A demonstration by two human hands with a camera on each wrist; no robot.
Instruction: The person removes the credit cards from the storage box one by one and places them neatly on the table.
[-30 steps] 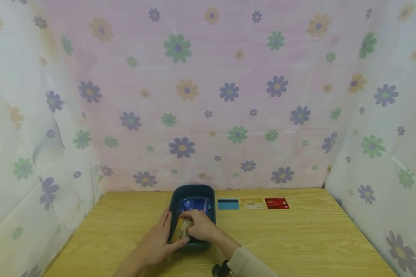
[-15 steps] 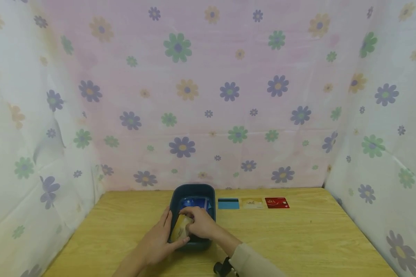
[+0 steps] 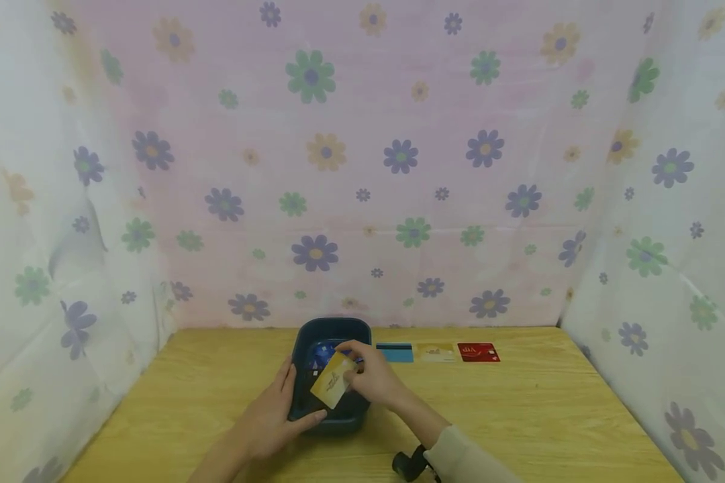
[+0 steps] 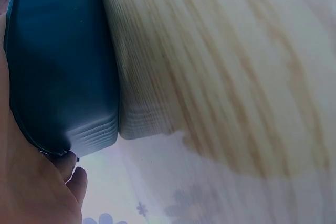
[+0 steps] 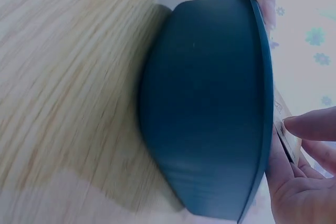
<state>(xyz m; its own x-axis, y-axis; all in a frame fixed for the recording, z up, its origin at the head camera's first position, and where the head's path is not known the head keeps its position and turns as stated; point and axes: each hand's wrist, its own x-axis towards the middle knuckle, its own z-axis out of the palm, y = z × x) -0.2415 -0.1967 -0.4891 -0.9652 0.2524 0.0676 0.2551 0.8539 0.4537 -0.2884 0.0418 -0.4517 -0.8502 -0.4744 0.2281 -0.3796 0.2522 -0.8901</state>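
A deep dark teal plastic bin (image 3: 338, 427) stands on the table, with blue cards (image 3: 321, 353) lying inside. My left hand (image 3: 266, 417) holds its left near corner, thumb over the near rim and fingers along the left side. Between the thumb and fingers of my right hand (image 3: 377, 377) is a gold-and-white card (image 3: 331, 381), tilted above the bin's inside. The right wrist view shows that card's edge (image 5: 286, 142) just past the rim, pinched by the right hand (image 5: 307, 182). A dark patch with a small pale square shows beneath it; I cannot tell what it is.
Right of the bin, three cards lie in a row: a blue one with a black stripe (image 3: 397, 353), a pale gold one (image 3: 436, 353) and a red VIP one (image 3: 479, 353). Flower-printed cloth (image 3: 362, 134) rises behind the wooden table (image 3: 519, 416). A black device (image 3: 407, 464) sits at my right wrist.
My right hand has raised the gold-and-white card and moved it up and to the right. More of the bin's contents now shows beneath it. My left hand stays on the bin.
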